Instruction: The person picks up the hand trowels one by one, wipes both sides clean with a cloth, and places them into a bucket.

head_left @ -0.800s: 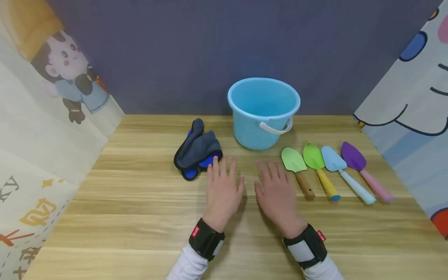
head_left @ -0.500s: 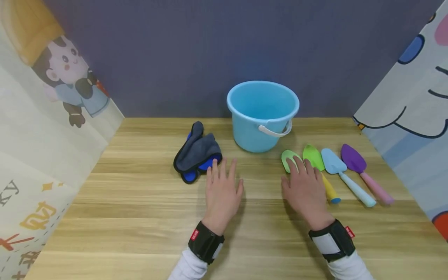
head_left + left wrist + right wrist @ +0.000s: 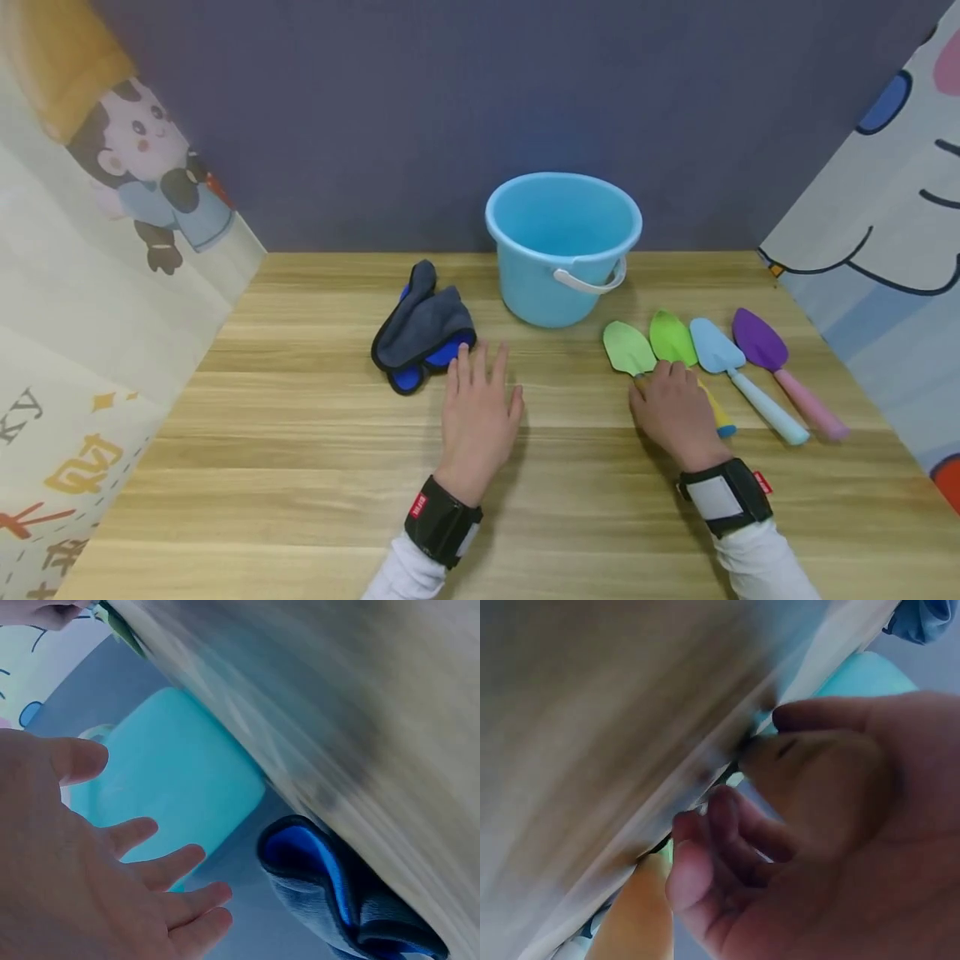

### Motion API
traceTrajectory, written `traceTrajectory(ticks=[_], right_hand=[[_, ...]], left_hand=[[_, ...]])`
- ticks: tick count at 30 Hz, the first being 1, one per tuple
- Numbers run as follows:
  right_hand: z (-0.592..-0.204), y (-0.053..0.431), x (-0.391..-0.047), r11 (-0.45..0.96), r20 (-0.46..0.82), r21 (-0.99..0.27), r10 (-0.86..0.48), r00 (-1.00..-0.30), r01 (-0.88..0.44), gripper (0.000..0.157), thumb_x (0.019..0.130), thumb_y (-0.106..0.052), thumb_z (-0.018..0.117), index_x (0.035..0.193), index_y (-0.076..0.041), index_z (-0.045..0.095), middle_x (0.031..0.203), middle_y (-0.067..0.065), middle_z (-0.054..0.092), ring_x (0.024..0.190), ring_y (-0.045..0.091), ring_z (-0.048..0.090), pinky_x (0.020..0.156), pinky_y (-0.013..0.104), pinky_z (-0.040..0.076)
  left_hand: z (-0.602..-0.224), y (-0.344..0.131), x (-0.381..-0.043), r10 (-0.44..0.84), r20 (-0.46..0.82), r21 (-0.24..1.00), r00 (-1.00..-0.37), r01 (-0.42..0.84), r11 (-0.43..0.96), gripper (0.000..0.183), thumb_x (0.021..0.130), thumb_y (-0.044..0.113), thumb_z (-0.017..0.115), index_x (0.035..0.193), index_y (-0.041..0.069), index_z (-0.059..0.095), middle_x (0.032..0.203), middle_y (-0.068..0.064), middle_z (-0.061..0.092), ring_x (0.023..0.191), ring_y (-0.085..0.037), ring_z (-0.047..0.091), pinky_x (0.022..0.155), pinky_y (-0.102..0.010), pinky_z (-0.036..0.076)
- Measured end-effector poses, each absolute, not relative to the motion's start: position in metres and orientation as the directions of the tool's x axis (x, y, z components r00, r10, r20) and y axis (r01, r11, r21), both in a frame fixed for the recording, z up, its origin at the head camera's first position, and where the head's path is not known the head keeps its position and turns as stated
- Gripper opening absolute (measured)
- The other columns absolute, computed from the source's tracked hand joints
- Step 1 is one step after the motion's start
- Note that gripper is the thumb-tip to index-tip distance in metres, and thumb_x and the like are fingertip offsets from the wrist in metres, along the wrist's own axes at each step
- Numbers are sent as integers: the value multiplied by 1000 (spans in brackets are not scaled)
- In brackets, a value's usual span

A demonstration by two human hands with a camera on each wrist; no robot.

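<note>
My right hand [image 3: 671, 417] curls its fingers round the brown wooden handle [image 3: 817, 791] of a pale green garden trowel [image 3: 627, 347]. Most of that handle is hidden by the hand in the head view. Beside it lies a brighter green trowel [image 3: 672, 337], whose yellow handle [image 3: 634, 915] is close to my fingers in the right wrist view. My left hand [image 3: 480, 425] is palm down over the table with straight, spread fingers and holds nothing. Just beyond its fingertips lies a crumpled grey cloth [image 3: 423, 329] with blue parts and black edging.
A light blue bucket [image 3: 540, 292] with a white handle [image 3: 588, 282] stands at the back of the wooden table [image 3: 300, 467]. To the right lie a light blue trowel [image 3: 716, 346] and a purple trowel with a pink handle [image 3: 810, 406]. A dark wall [image 3: 375, 125] closes off the back.
My right hand has moved right from the middle of the table to the pale green trowel, and its fingers have curled round the handle. My left hand has stayed in place.
</note>
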State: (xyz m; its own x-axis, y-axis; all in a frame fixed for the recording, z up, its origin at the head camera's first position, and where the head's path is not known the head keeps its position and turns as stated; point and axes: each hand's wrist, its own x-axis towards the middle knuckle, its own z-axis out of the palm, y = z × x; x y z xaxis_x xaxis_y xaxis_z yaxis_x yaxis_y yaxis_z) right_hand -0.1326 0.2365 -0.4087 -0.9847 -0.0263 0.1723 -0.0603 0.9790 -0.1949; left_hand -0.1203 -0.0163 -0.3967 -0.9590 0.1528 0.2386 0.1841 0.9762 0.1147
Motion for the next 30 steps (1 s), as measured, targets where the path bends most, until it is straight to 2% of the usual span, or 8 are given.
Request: traceTrajectory(ticks=[3, 9, 15, 16, 18, 23, 26, 30], right_hand=[[-410, 238, -136, 976, 160, -152, -130, -979, -154, 31, 94, -10, 49, 87, 20, 51, 81, 34, 50, 72, 46, 52, 55, 55, 50], [-406, 240, -137, 900, 173, 210, -419, -891, -383, 22, 89, -2, 59, 74, 14, 61, 67, 27, 52, 61, 37, 49, 50, 46, 47], [-403, 241, -136, 844, 164, 321, -496, -853, -429, 13, 83, 3, 59, 71, 7, 61, 60, 19, 56, 58, 32, 49, 57, 45, 42], [-402, 240, -135, 855, 166, 286, -488, -857, -432, 14, 83, 4, 58, 69, 6, 60, 60, 19, 56, 59, 33, 49, 59, 47, 42], [-398, 239, -132, 922, 161, 77, -387, -908, -379, 22, 87, 4, 52, 66, 4, 56, 69, 23, 57, 69, 39, 50, 63, 52, 45], [-383, 235, -116, 909, 77, -412, -32, -997, -61, 37, 102, -17, 35, 79, 7, 51, 96, 33, 46, 92, 46, 42, 66, 59, 48], [-374, 230, -109, 891, 123, -454, 39, -992, -22, 36, 102, -19, 39, 91, 14, 48, 96, 31, 43, 80, 41, 47, 57, 53, 48], [-360, 222, -100, 877, 278, -475, 69, -958, -75, 35, 99, -17, 47, 103, 19, 46, 93, 29, 43, 63, 33, 46, 48, 40, 41]], left_hand=[[-396, -15, -119, 156, 241, 118, -958, 189, 975, 60, 99, 44, 42, 151, 15, 35, 155, -16, 40, 145, -37, 25, 120, -49, 29], [-394, -13, -117, 160, 234, 122, -959, 192, 974, 59, 99, 43, 44, 150, 16, 37, 155, -15, 40, 145, -38, 24, 121, -49, 29], [-393, -12, -118, 160, 228, 101, -960, 187, 977, 58, 99, 43, 43, 150, 17, 37, 154, -14, 41, 145, -37, 24, 121, -49, 28], [-392, -12, -117, 160, 226, 104, -961, 187, 977, 58, 99, 43, 43, 150, 17, 37, 154, -14, 41, 145, -37, 24, 121, -49, 28], [-391, -12, -116, 161, 222, 107, -962, 188, 976, 58, 99, 44, 43, 150, 17, 37, 155, -15, 40, 145, -37, 23, 121, -49, 28], [-393, -11, -118, 170, 216, 84, -961, 192, 978, 58, 99, 44, 42, 151, 18, 36, 155, -14, 39, 146, -38, 22, 122, -49, 27], [-394, -12, -119, 169, 218, 82, -961, 191, 978, 58, 99, 44, 43, 151, 18, 35, 155, -14, 39, 146, -38, 22, 121, -49, 27], [-396, -10, -118, 180, 228, 87, -957, 204, 975, 58, 99, 43, 43, 150, 17, 36, 154, -15, 40, 144, -38, 26, 120, -50, 29]])
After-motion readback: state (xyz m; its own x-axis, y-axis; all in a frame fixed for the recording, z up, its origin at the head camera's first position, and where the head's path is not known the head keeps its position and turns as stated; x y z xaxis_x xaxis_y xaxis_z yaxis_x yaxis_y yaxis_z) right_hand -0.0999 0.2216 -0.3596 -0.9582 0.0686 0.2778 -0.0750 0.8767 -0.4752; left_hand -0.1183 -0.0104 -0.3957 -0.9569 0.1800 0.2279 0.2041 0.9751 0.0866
